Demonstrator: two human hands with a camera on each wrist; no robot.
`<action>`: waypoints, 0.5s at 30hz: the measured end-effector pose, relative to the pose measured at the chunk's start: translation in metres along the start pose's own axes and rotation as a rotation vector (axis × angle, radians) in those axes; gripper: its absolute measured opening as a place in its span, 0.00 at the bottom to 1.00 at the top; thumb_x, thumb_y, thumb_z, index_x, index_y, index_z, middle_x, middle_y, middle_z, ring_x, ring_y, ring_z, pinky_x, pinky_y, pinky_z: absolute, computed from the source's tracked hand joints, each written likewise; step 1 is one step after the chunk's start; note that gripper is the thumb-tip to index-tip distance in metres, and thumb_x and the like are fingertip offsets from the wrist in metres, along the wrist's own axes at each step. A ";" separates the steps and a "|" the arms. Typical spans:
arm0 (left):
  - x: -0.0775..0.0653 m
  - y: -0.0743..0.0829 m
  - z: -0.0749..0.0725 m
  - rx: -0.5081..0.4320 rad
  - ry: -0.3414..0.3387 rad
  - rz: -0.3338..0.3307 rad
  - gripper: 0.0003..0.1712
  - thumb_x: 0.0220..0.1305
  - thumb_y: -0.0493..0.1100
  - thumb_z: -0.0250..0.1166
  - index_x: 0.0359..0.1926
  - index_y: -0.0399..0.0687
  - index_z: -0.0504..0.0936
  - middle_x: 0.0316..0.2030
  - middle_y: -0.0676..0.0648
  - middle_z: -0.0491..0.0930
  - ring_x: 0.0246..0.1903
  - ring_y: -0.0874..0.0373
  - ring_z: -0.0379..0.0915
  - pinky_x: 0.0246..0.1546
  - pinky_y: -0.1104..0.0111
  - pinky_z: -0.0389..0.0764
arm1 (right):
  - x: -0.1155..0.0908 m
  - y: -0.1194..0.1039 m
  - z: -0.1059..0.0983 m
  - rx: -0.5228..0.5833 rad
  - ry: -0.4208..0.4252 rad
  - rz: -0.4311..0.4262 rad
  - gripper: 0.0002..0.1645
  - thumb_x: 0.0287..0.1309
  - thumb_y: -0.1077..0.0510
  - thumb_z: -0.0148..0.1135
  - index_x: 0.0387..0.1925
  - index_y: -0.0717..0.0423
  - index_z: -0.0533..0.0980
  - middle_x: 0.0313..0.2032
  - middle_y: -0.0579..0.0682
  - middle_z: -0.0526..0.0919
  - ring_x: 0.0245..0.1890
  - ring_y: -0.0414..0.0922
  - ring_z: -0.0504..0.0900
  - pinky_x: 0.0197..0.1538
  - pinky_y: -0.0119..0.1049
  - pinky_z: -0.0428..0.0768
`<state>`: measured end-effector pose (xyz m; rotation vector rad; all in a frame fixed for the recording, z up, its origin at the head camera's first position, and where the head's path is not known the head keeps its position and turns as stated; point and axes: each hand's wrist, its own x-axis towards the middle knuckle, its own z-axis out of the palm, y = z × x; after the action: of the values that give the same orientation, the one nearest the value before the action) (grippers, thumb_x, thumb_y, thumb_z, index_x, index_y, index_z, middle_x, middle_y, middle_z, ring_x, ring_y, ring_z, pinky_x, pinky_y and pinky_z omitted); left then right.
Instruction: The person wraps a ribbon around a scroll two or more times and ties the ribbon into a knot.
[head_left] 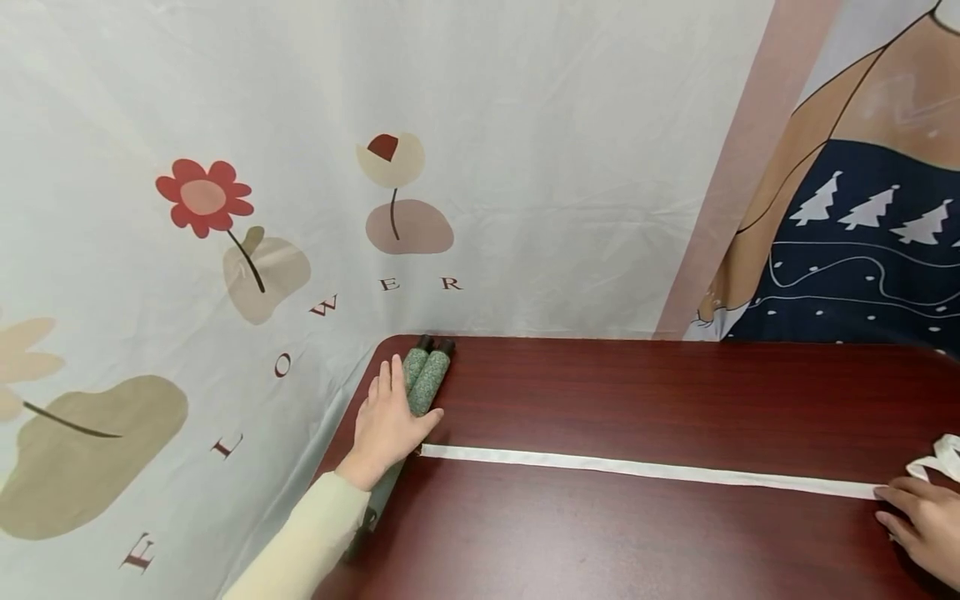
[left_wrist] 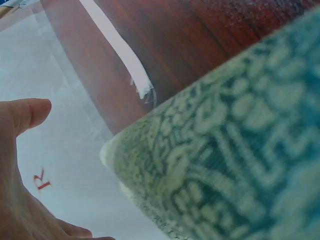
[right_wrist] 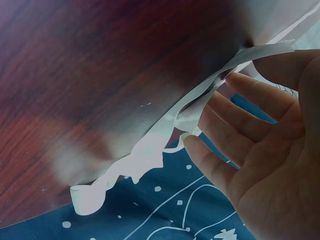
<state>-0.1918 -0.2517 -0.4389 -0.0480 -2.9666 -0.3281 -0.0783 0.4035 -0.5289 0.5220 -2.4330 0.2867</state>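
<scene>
A white ribbon (head_left: 645, 469) lies stretched across the dark red table. Its frayed left end (left_wrist: 143, 89) reaches the side of two long green patterned rolls (head_left: 429, 383) with black ends, which lie side by side near the table's left edge. My left hand (head_left: 386, 429) is over these rolls, fingers straight and thumb spread out, partly covering them. At the right edge of the head view, my right hand (head_left: 926, 517) pinches the ribbon between thumb and fingertips. Beyond those fingertips, the loose ribbon (right_wrist: 145, 155) bunches and twists, ending in a curl.
Along the table's back (head_left: 675, 354) and left side hangs a pale cloth (head_left: 562, 167) printed with flowers and letters. At the right, its print shows a figure in dark blue (head_left: 840, 275) with white trees.
</scene>
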 end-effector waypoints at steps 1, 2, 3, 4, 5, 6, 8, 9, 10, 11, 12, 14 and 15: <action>0.002 -0.001 0.001 0.002 -0.015 -0.013 0.68 0.48 0.70 0.62 0.73 0.42 0.33 0.71 0.33 0.41 0.64 0.35 0.44 0.55 0.39 0.62 | 0.000 0.000 0.000 -0.001 -0.003 0.003 0.57 0.59 0.25 0.16 0.18 0.67 0.77 0.20 0.60 0.75 0.19 0.59 0.73 0.23 0.54 0.71; 0.003 -0.001 0.001 0.003 -0.033 -0.027 0.69 0.47 0.71 0.62 0.73 0.42 0.32 0.71 0.33 0.40 0.64 0.34 0.44 0.54 0.38 0.63 | -0.001 -0.001 0.000 -0.002 -0.006 0.005 0.58 0.59 0.25 0.16 0.18 0.67 0.77 0.20 0.61 0.75 0.19 0.60 0.73 0.23 0.55 0.71; 0.005 -0.002 0.001 0.005 -0.054 -0.043 0.70 0.47 0.71 0.62 0.73 0.42 0.31 0.71 0.32 0.40 0.64 0.34 0.44 0.53 0.37 0.64 | -0.001 -0.001 0.000 -0.003 -0.010 0.006 0.58 0.59 0.25 0.15 0.18 0.67 0.77 0.21 0.61 0.74 0.19 0.60 0.73 0.23 0.56 0.71; 0.006 -0.002 0.002 0.008 -0.078 -0.061 0.70 0.46 0.72 0.62 0.73 0.42 0.31 0.71 0.31 0.40 0.63 0.33 0.45 0.51 0.37 0.65 | 0.000 -0.001 -0.001 -0.004 -0.011 0.006 0.58 0.59 0.26 0.15 0.18 0.68 0.77 0.21 0.62 0.74 0.19 0.60 0.73 0.23 0.56 0.72; 0.008 -0.003 0.002 0.013 -0.102 -0.079 0.70 0.46 0.72 0.62 0.73 0.41 0.31 0.70 0.31 0.41 0.63 0.32 0.46 0.49 0.37 0.66 | 0.000 -0.001 -0.001 -0.006 -0.007 0.006 0.58 0.59 0.26 0.16 0.18 0.68 0.77 0.21 0.62 0.74 0.19 0.60 0.73 0.23 0.56 0.71; 0.009 -0.003 0.002 0.014 -0.129 -0.097 0.71 0.46 0.72 0.62 0.73 0.41 0.31 0.70 0.30 0.42 0.62 0.32 0.47 0.47 0.37 0.67 | 0.000 -0.001 -0.001 -0.006 -0.002 0.006 0.58 0.59 0.26 0.16 0.18 0.67 0.77 0.21 0.62 0.75 0.19 0.60 0.73 0.23 0.56 0.71; 0.012 -0.004 0.002 0.024 -0.188 -0.137 0.71 0.46 0.72 0.63 0.73 0.39 0.31 0.68 0.28 0.46 0.60 0.31 0.50 0.45 0.38 0.69 | 0.001 -0.001 -0.001 -0.009 0.003 0.006 0.57 0.60 0.26 0.16 0.18 0.67 0.77 0.21 0.62 0.75 0.19 0.60 0.73 0.23 0.56 0.71; 0.013 -0.004 0.002 0.030 -0.216 -0.155 0.71 0.45 0.71 0.63 0.73 0.38 0.32 0.67 0.28 0.49 0.59 0.31 0.52 0.45 0.39 0.69 | 0.000 -0.001 -0.002 -0.012 -0.004 0.010 0.58 0.60 0.26 0.15 0.18 0.67 0.77 0.21 0.62 0.75 0.19 0.60 0.73 0.23 0.56 0.72; 0.014 -0.005 0.002 0.036 -0.246 -0.170 0.71 0.45 0.71 0.63 0.72 0.37 0.33 0.66 0.27 0.51 0.58 0.30 0.54 0.45 0.39 0.69 | 0.000 -0.001 -0.002 -0.016 -0.016 0.017 0.58 0.59 0.26 0.15 0.18 0.67 0.77 0.21 0.62 0.75 0.20 0.60 0.74 0.23 0.56 0.72; 0.015 -0.006 0.002 0.040 -0.275 -0.183 0.71 0.45 0.70 0.64 0.72 0.35 0.33 0.65 0.27 0.53 0.57 0.30 0.55 0.45 0.40 0.69 | 0.000 -0.001 -0.003 -0.023 -0.036 0.027 0.53 0.65 0.29 0.22 0.19 0.68 0.77 0.21 0.62 0.75 0.20 0.61 0.74 0.24 0.57 0.72; 0.016 -0.007 0.002 0.046 -0.303 -0.194 0.70 0.46 0.69 0.64 0.72 0.34 0.34 0.64 0.26 0.54 0.56 0.30 0.56 0.46 0.40 0.69 | -0.001 -0.001 -0.004 -0.036 -0.057 0.037 0.54 0.65 0.29 0.21 0.19 0.68 0.77 0.22 0.62 0.75 0.21 0.60 0.74 0.24 0.57 0.73; 0.017 -0.008 0.002 0.061 -0.349 -0.210 0.69 0.47 0.68 0.64 0.71 0.32 0.35 0.63 0.26 0.56 0.55 0.30 0.59 0.47 0.41 0.69 | -0.001 -0.002 -0.005 -0.052 -0.093 0.052 0.52 0.66 0.31 0.23 0.20 0.69 0.77 0.22 0.62 0.75 0.22 0.61 0.75 0.25 0.57 0.74; 0.018 -0.009 0.002 0.065 -0.365 -0.215 0.68 0.48 0.66 0.64 0.71 0.31 0.36 0.63 0.26 0.57 0.54 0.30 0.60 0.47 0.41 0.69 | -0.001 -0.002 -0.006 -0.061 -0.113 0.059 0.44 0.70 0.37 0.33 0.21 0.69 0.77 0.23 0.62 0.75 0.23 0.61 0.75 0.26 0.58 0.74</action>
<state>-0.2101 -0.2598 -0.4400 0.2460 -3.3505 -0.2733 -0.0729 0.4040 -0.5245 0.4512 -2.5613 0.2124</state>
